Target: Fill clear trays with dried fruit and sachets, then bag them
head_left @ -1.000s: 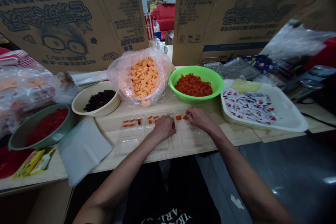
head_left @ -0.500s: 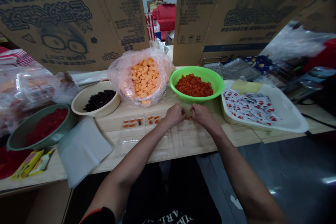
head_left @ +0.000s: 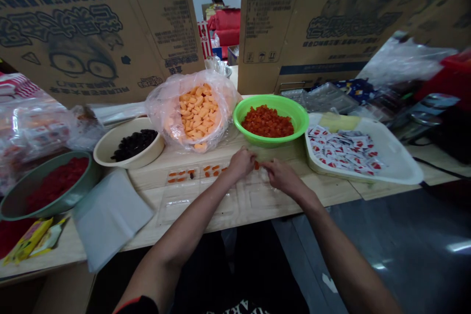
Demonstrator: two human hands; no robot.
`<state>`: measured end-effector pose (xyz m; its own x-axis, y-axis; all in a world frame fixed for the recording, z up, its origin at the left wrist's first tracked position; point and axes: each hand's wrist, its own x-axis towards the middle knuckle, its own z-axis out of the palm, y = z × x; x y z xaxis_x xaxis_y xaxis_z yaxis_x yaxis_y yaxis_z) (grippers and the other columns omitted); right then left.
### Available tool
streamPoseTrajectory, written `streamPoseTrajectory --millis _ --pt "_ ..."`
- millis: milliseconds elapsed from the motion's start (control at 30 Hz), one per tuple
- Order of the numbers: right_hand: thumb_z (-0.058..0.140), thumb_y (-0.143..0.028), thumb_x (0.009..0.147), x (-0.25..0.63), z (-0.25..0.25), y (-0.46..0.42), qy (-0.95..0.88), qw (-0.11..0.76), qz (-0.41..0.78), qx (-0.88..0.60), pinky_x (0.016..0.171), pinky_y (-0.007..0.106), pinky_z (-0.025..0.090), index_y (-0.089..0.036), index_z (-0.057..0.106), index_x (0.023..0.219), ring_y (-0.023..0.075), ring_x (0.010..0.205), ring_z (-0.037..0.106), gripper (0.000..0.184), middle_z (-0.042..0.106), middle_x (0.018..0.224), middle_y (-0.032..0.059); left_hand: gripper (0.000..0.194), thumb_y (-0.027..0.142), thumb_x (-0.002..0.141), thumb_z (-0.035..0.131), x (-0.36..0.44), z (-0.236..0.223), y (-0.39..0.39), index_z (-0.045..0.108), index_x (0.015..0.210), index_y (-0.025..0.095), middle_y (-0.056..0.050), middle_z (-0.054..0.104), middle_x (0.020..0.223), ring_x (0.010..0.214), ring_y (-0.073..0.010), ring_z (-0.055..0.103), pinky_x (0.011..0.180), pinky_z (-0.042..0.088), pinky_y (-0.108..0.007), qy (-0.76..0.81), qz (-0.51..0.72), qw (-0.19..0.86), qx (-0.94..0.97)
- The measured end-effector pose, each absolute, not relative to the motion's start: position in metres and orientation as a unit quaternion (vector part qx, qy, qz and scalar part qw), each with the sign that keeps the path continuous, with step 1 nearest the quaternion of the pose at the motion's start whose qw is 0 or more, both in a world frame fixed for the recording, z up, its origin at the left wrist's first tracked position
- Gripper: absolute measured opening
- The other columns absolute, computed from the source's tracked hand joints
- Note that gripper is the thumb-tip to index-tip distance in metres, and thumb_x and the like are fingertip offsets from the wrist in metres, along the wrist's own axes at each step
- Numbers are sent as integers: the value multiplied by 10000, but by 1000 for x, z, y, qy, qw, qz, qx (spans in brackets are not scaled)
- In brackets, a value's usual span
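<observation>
My left hand [head_left: 241, 164] and my right hand [head_left: 277, 172] hang close together, fingers curled, over the far edge of a clear plastic compartment tray [head_left: 198, 201]. Between them lies a small orange-red fruit piece [head_left: 256, 165], and I cannot tell if either hand grips it. Further left, several similar pieces and one dark piece [head_left: 192, 174] sit in the tray's compartments. Behind my hands stands a green bowl [head_left: 300, 120] of diced red-orange fruit. A clear plastic bag of orange fruit slices [head_left: 198, 110] stands to its left.
A beige bowl [head_left: 110, 149] holds dark dried fruit, and a grey-green bowl [head_left: 73, 157] holds red fruit. A white tray [head_left: 397, 167] carries several small sachets. A folded white sheet [head_left: 110, 218] lies at the wooden table's front left. Cardboard boxes [head_left: 91, 34] stand along the back.
My left hand has moved from over the tray's middle to the right, next to my right hand. The whole view has shifted slightly, with the table sliding left.
</observation>
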<state>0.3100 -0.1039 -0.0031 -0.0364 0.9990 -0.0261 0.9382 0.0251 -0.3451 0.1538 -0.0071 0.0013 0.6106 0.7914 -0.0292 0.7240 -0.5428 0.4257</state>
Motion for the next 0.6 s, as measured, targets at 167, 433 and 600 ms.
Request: streamPoseTrajectory --millis 167,433,600 --pt "461 -125 734 353 -5 -104 -576 344 222 -708 699 282 463 -149 693 1189 171 738 586 511 678 896 68 445 76 873 482 160 -1 1 664 1272 157 -83 741 1041 936 -197 676 887 532 -313 427 171 263 848" --pt "472 -218 600 356 8 -110 -474 467 338 -665 531 241 369 -166 702 1040 125 613 464 499 593 805 16 313 56 817 571 188 -21 -9 725 1080 129 -123 681 1130 1053 -224 644 915 528 -312 394 171 244 870" --pt "444 -179 688 358 48 -72 -529 484 255 -648 635 262 463 -134 683 1178 152 722 562 547 663 920 52 305 17 762 566 166 -11 3 774 952 136 -96 698 1020 965 -209 659 887 537 -300 376 131 216 891"
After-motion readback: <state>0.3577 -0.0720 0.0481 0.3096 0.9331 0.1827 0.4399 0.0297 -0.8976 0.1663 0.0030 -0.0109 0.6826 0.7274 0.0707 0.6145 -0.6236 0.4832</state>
